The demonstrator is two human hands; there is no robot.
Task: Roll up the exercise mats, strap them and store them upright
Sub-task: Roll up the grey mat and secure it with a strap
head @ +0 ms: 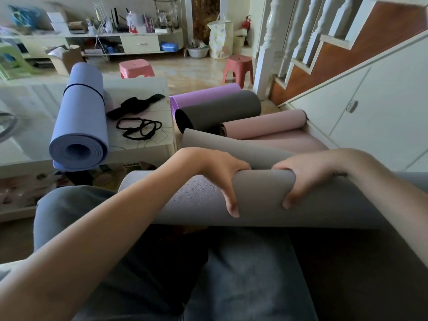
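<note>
Both hands are gripping the grey mat [259, 195], which is lying rolled across the person's lap: the left hand [215, 172] and the right hand [308, 174] are sitting close together on top of the roll, fingers curled over its far side and thumbs pressing its near face. Beyond them the mat's unrolled end is trailing toward a dark grey roll [220, 112], a purple roll [203, 96] and a pink mat [264, 123]. On the low table [148, 89] to the left, a blue mat [80, 119] is lying rolled and strapped along the left edge, with black straps [139, 128] near the right edge.
</note>
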